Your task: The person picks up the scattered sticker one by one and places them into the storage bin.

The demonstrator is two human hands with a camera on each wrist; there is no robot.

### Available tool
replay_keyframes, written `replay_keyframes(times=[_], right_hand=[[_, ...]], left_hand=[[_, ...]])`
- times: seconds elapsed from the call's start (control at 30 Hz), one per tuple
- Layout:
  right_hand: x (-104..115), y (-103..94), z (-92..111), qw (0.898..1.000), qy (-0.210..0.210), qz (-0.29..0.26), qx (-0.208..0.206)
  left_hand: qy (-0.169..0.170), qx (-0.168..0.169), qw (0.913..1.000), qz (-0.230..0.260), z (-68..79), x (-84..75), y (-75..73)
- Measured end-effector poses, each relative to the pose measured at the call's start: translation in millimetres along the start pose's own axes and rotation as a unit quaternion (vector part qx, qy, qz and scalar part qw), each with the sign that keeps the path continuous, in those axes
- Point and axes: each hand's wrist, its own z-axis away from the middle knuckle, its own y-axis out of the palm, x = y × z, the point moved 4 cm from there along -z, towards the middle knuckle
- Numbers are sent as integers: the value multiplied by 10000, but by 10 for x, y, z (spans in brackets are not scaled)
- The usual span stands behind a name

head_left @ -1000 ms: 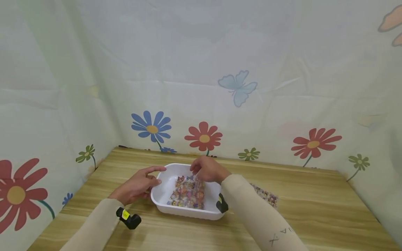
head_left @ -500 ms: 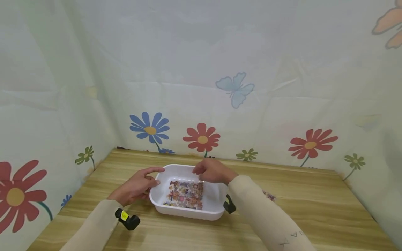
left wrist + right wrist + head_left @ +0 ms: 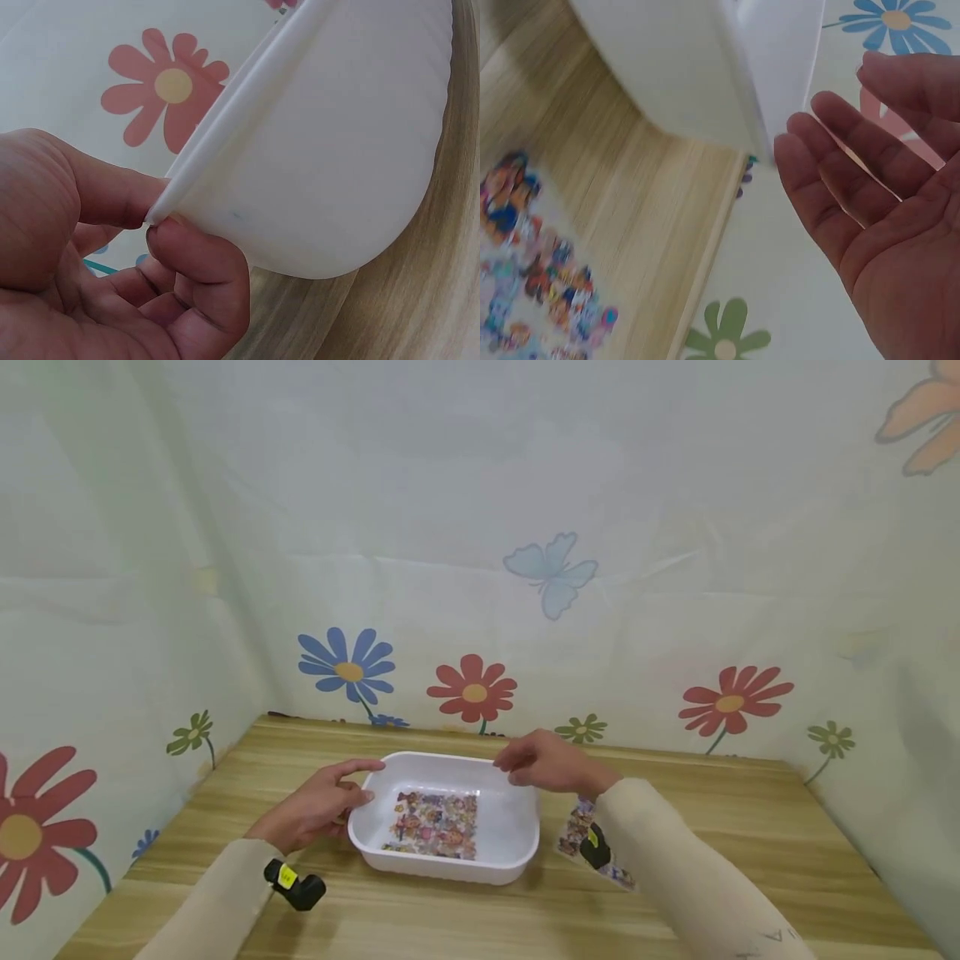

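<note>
A white plastic basin [image 3: 510,827] with rounded corners stands on the wooden table. On its floor lies a clear sheet of colourful cartoon stickers [image 3: 435,827]. My left hand [image 3: 322,806] pinches the basin's left rim between thumb and fingers, as the left wrist view shows close up. Over the far right corner of the basin is my right hand [image 3: 551,762], its fingers loosely bent and nothing between them. In the right wrist view its fingertips [image 3: 789,142] are right by the rim. A second sticker sheet [image 3: 576,828] lies on the table to the right, partly under the right forearm.
The wooden table [image 3: 750,835] reaches back to a pale curtain [image 3: 637,635] printed with flowers and butterflies. Black wrist cameras [image 3: 300,887] sit on both sleeves.
My right hand has let go of the sticker sheet, which now lies flat in the basin, and has moved right towards the rim. The left hand stays on the basin's edge.
</note>
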Motion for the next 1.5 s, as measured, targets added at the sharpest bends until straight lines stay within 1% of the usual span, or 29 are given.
replay_keyframes(times=[0.13,0.23,0.33,0.43,0.57,0.73,0.97,1.2,1.37,1.5], right_hand=[[-66,-90,139,9998,-89,-157,-62],[-144,-156,231,9998,-82,-28,-185],[-245,-215,316,9997,13,93,-246],[-346,-264,395,9995,110,174,-221],[-481,-308,489,9991,303,199,-221],[-634,-347,586,9985,447,184,-271],[-760,-407,742,9969,651,249,-366],[-886,-464,894,9961,791,137,-370],[-961,-491,962,9937,975,364,-422],[-1047,-482,996,9880,1321,631,-501]], left_hand=[[-30,-18,10000,3,9,4,-4],[-36,-23,10000,14,12,5,-7],[-15,-14,10000,9,10,7,-5],[10,7,10000,19,8,8,-1],[8,30,10000,11,-2,7,3],[-2,16,10000,-20,-9,7,5],[38,-16,10000,-24,-1,21,3],[-16,-58,10000,24,-6,32,-2],[-30,-53,10000,15,4,26,2],[-23,-15,10000,58,9,20,4]])
